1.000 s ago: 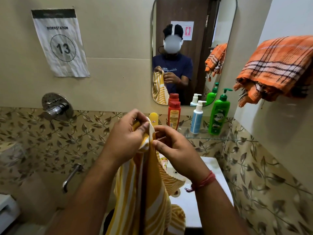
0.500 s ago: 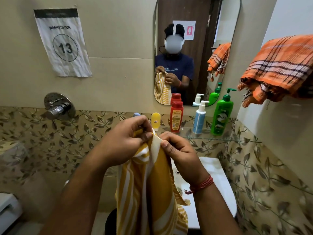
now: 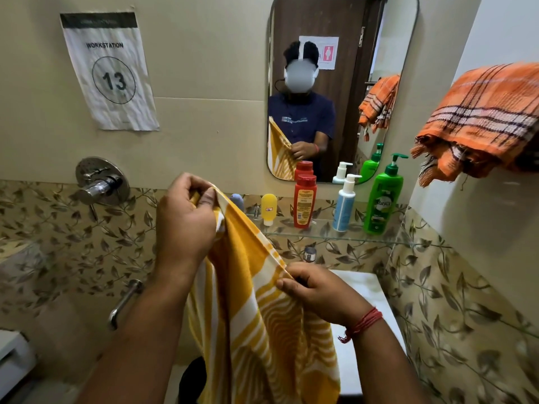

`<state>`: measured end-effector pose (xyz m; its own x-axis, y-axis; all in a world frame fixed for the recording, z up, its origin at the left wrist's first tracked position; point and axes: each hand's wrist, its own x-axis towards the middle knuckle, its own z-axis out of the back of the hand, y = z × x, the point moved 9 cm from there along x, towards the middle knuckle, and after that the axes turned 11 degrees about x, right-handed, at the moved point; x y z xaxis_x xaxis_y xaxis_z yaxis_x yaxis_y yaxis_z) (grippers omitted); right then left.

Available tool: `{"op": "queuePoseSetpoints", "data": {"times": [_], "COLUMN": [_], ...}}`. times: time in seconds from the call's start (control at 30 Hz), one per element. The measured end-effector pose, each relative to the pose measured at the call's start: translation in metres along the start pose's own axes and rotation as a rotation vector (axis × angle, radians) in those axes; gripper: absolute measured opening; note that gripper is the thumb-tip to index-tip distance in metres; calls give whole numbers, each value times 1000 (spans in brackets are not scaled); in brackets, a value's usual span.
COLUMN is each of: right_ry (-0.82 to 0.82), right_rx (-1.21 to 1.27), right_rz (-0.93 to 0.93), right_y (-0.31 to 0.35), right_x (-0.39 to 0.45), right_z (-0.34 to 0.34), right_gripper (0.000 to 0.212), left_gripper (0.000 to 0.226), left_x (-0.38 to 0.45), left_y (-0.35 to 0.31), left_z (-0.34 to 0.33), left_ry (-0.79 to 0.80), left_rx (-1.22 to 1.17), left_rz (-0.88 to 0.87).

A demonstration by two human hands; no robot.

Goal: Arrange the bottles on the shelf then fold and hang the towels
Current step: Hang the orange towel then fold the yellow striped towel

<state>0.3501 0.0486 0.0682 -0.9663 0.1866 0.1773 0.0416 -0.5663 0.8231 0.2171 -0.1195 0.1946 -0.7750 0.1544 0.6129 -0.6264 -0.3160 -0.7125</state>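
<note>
Both hands hold a yellow and white striped towel in front of me. My left hand pinches its top corner up high. Lower and to the right, my right hand grips the same edge, so the edge runs stretched and slanted between them while the rest hangs down. On the glass shelf stand a small yellow bottle, a red bottle, a white and blue pump bottle and a green pump bottle. An orange checked towel hangs on the right wall.
A mirror above the shelf reflects a person holding the towel. A white basin sits below the shelf. A chrome mixer valve and a handle are on the left wall, under a paper sign.
My right hand has slid down and to the right along the towel's edge, away from my left hand, and the edge is now drawn out between them.
</note>
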Motion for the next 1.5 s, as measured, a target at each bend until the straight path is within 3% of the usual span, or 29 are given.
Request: {"op": "queuePoseSetpoints", "data": {"times": [0.17, 0.3, 0.43, 0.53, 0.63, 0.73, 0.8, 1.0, 1.23, 1.33, 1.4, 1.5], "right_ry": [-72, -437, -679, -662, -612, -538, -492, -431, -824, -882, -828, -576], "right_rx": [-169, -117, -95, -193, -56, 62, 12, -293, -437, -217, 1, -161], "right_rz": [-90, 7, 106, 71, 47, 48, 60, 109, 282, 280, 169, 38], "right_y": [-29, -27, -8, -9, -19, -23, -23, -16, 18, 18, 5, -8], "right_x": [-7, -18, -27, -21, -20, -20, -18, -15, -43, -47, -41, -26], "right_z": [16, 53, 71, 71, 65, 52, 45, 35, 57, 63, 66, 56], "right_gripper": [13, 15, 18, 23, 31, 18, 10, 19, 18, 22, 29, 31], "left_gripper": [5, 4, 3, 2, 2, 3, 4, 2, 3, 5, 4, 4], "left_x": [2, 8, 12, 8, 5, 5, 5, 3, 2, 1, -1, -3], "left_y": [10, 27, 43, 42, 37, 36, 37, 38, 43, 43, 40, 36], "left_z": [3, 3, 4, 8, 10, 10, 9, 6, 3, 1, 2, 7], "left_ry": [-58, -42, -35, -78, -96, -104, -105, -87, -71, -64, -70, -104], "left_rx": [1, 49, 78, 75, 72, 70, 64, 50, 68, 83, 83, 79], "left_rz": [19, 43, 81, 62, 56, 68, 67, 70, 75, 72, 67, 76]}}
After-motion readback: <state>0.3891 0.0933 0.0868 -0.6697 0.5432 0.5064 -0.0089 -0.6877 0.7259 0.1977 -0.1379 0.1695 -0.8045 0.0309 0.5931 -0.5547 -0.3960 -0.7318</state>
